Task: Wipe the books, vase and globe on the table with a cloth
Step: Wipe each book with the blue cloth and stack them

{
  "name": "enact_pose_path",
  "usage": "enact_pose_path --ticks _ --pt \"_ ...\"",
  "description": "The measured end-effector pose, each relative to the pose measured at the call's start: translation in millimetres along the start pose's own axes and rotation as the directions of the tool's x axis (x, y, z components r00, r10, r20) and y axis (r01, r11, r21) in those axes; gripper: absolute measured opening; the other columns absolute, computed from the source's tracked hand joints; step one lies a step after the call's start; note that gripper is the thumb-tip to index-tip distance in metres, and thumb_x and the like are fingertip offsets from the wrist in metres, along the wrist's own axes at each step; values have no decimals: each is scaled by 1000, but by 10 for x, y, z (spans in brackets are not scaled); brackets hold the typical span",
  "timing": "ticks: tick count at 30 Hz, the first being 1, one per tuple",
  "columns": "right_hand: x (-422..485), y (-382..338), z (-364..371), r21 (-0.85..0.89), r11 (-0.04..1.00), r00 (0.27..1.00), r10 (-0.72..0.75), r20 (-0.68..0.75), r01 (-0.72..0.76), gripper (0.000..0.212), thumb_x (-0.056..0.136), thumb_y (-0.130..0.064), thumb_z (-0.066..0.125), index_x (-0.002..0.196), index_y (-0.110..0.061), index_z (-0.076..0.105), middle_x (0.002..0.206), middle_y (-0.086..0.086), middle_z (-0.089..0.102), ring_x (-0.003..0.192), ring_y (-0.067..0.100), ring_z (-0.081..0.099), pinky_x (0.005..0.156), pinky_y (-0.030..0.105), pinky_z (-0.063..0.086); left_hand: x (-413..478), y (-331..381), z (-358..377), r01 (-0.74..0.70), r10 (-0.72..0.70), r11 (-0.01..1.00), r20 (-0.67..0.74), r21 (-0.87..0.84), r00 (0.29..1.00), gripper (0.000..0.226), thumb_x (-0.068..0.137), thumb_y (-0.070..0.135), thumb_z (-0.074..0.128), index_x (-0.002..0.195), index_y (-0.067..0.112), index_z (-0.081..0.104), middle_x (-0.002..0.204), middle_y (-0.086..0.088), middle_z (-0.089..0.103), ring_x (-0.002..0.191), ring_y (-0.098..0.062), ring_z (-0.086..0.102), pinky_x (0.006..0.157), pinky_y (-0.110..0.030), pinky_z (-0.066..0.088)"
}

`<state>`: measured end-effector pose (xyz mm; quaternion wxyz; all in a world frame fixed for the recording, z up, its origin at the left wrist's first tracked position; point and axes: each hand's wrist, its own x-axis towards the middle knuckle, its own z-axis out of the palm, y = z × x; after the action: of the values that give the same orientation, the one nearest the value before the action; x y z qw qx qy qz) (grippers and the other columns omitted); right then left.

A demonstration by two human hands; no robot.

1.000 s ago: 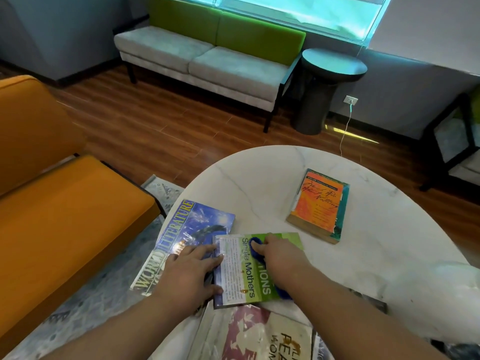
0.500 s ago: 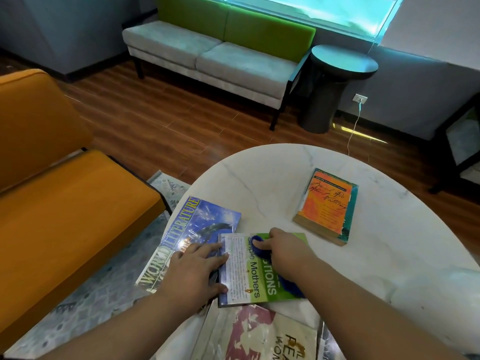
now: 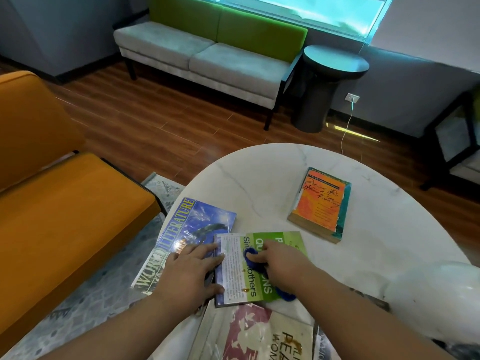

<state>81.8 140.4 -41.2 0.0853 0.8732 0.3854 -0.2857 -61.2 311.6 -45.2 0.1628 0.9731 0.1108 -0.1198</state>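
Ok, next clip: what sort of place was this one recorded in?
Probably a lounge or waiting area, home or office unclear: a green-backed bench sofa under a window, an orange sofa beside a round marble table with books on it, and a dark side table.

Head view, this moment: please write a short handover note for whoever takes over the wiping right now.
Left hand: flat, fingers straight, steadying the left edge of the green book.
Right hand: holds the blue cloth pressed on the green book's cover.
Where: blue book lies just left of the green one; orange book is farther back on the table; red-and-cream book is at the near edge. A blurred white round thing sits at right; I cannot tell what it is.
Done: green book is mid-wipe.
Left: the other books, vase and globe.
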Motion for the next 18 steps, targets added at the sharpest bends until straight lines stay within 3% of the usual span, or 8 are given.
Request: enact_pose_path --ticks 3,6,7,10,12,15,16,18 --pt "27 58 -46 50 992 993 119 -27 -117 40 98 -39 46 133 -21 49 120 7 55 108 28 57 85 35 47 -4 6 1 0 0 1000 -1 5 1000 70 81 63 57 144 46 32 155 23 16 142 -10 17 106 -36 22" --pt "-76 -94 4 -6 1000 999 7 -47 -7 48 98 -21 46 144 -31 35 124 8 43 111 32 52 87 39 45 -5 2 1 -3 3 1000 -4 10 1000 71 81 63 57 145 45 31 155 23 16 142 -10 17 106 -37 22" --pt "-112 -107 40 6 999 999 -33 -28 33 49 96 -20 48 143 -32 37 122 7 43 109 32 52 88 39 46 -6 4 2 -5 5 1000 -4 13 1000 71 81 63 57 145 45 31 156 22 16 142 -11 17 106 -37 22" --pt "-61 11 54 86 994 997 75 -16 -73 38 96 -36 50 132 -23 50 111 2 54 105 26 57 84 35 48 -7 13 1 -6 6 1000 1 17 1000 71 82 64 56 145 45 30 156 22 15 143 -12 15 108 -37 22" --pt "-41 -13 4 36 994 994 108 -6 -108 41 98 -32 47 137 -23 44 111 5 49 110 29 55 84 34 46 -8 12 0 -3 3 1000 0 20 1000 71 82 64 55 145 46 30 156 22 15 143 -12 15 107 -37 22" --pt "-104 -137 38 -39 999 1000 -6 20 7 56 95 -16 49 145 -34 31 122 8 40 111 34 51 89 39 44 -8 4 3 -3 3 999 1 32 1000 71 82 65 55 145 46 29 156 22 14 143 -11 15 106 -37 23" --pt "-130 -148 69 -42 999 999 -26 42 28 55 94 -16 52 143 -33 33 123 8 41 111 33 51 89 39 45 -8 5 6 -4 4 999 1 32 1000 71 82 65 55 145 46 29 156 23 14 143 -11 15 106 -37 22" --pt "-96 -76 73 -6 1000 999 19 37 -18 34 95 -30 56 126 -23 46 118 8 52 107 30 56 86 37 48 -6 10 8 -7 7 1000 3 18 1000 70 82 64 55 145 45 30 156 22 14 142 -11 15 107 -37 22"
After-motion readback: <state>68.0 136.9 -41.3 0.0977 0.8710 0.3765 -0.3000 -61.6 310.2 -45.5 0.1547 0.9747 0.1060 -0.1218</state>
